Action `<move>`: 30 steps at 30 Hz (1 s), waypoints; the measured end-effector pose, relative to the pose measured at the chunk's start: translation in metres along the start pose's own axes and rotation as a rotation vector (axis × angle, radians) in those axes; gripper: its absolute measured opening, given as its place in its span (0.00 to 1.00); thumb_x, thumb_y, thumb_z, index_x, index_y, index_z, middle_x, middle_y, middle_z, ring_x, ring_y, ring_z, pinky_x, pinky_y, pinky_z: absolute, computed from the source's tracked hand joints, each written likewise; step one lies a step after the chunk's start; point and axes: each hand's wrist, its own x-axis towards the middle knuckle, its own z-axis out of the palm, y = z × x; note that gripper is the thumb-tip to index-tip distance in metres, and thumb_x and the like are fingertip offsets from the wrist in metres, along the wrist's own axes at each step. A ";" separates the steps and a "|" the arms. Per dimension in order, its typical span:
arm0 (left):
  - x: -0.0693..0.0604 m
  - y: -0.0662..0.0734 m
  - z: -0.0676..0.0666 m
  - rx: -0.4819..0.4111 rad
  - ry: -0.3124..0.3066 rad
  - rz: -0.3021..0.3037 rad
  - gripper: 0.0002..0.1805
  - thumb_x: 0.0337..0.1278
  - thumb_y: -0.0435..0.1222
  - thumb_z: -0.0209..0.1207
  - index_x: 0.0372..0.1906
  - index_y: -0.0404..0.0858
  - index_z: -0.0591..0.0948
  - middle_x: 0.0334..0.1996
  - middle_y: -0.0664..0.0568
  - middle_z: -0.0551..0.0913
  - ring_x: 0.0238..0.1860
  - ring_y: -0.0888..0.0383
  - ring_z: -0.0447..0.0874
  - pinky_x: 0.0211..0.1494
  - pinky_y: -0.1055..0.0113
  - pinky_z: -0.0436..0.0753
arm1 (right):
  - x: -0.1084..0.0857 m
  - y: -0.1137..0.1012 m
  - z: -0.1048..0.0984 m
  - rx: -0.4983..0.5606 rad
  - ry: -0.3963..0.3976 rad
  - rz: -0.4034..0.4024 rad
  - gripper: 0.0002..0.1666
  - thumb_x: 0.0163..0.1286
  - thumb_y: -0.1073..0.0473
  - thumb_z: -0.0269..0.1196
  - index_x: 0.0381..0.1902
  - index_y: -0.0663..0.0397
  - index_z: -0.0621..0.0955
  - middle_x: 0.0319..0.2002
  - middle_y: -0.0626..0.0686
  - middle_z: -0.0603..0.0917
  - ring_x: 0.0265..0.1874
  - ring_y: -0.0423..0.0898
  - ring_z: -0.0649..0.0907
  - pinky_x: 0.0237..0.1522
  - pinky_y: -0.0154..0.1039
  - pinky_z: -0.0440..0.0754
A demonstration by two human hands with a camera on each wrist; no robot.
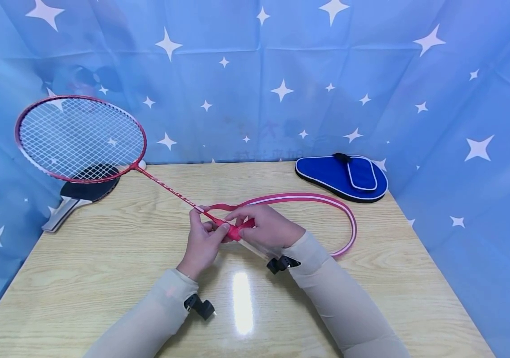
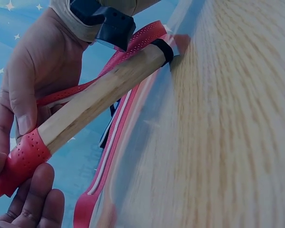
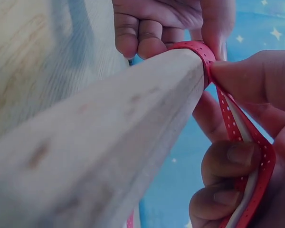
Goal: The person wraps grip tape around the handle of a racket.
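Note:
A red badminton racket (image 1: 165, 186) is held tilted above the table, its strung head up at the left in the head view. My left hand (image 1: 202, 243) grips it at the top of the handle. Red perforated grip tape (image 2: 26, 154) wraps the upper end of the bare wooden handle (image 2: 99, 92); a black band circles the butt end. My right hand (image 1: 272, 226) pinches the tape beside the handle, its other fingers curled round the strip in the right wrist view. The tape's loose length, with a white stripe, loops over the table to the right.
A blue paddle case (image 1: 322, 171) lies at the back right of the wooden table (image 1: 116, 278). At the back left are a black table tennis paddle (image 1: 91, 189) and a white ball (image 1: 142, 164), partly behind the racket head. A starry blue curtain (image 1: 219, 104) hangs behind.

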 end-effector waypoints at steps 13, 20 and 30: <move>-0.001 0.000 0.001 -0.037 -0.010 0.021 0.32 0.72 0.25 0.59 0.68 0.38 0.53 0.35 0.36 0.84 0.31 0.56 0.90 0.42 0.64 0.92 | 0.001 0.001 -0.003 0.016 0.007 0.053 0.26 0.67 0.64 0.72 0.62 0.48 0.83 0.35 0.47 0.83 0.29 0.45 0.80 0.34 0.38 0.82; -0.001 -0.001 0.001 -0.038 -0.003 0.030 0.31 0.72 0.25 0.59 0.67 0.37 0.53 0.36 0.35 0.84 0.31 0.57 0.91 0.43 0.65 0.91 | -0.001 -0.004 -0.003 0.059 0.013 -0.018 0.23 0.69 0.69 0.66 0.60 0.49 0.81 0.35 0.48 0.82 0.31 0.46 0.79 0.34 0.37 0.80; -0.001 0.002 0.001 -0.055 -0.018 0.021 0.32 0.72 0.25 0.59 0.68 0.39 0.53 0.40 0.33 0.85 0.34 0.56 0.91 0.44 0.67 0.90 | 0.001 0.000 -0.001 0.098 0.048 0.018 0.23 0.70 0.67 0.66 0.60 0.46 0.83 0.35 0.48 0.84 0.31 0.47 0.79 0.33 0.38 0.80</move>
